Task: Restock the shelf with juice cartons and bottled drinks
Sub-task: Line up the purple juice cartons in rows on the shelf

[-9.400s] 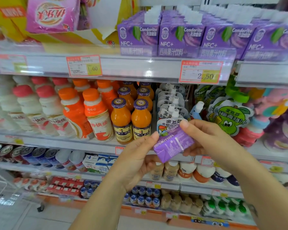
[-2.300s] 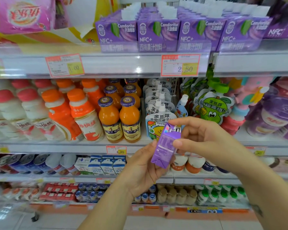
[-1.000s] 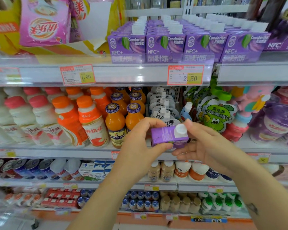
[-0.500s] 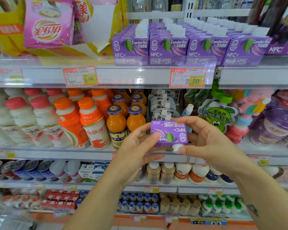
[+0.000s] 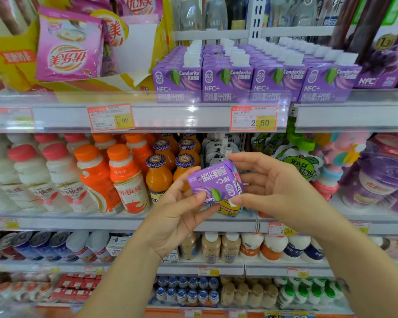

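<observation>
A small purple juice carton (image 5: 214,182) is held upside down and tilted in front of the middle shelf. My left hand (image 5: 178,210) grips its lower left side with thumb and fingers. My right hand (image 5: 269,187) pinches its right end, index finger on the upper corner and thumb at the lower corner. On the top shelf (image 5: 193,115) stand several rows of matching purple cartons (image 5: 228,81) behind a 2.50 price tag (image 5: 254,118).
Orange juice bottles (image 5: 159,177) and red- and orange-capped milk drinks (image 5: 94,177) fill the middle shelf behind my hands. Drink pouches (image 5: 301,164) sit to the right. Pink packets (image 5: 69,49) lie at the top left. Lower shelves hold cans and small bottles (image 5: 230,246).
Both hands have kept turning the carton: it lay sideways with its white cap to the right, then flipped print upside down, and now tilts up to the right. My view moved closer to the shelf.
</observation>
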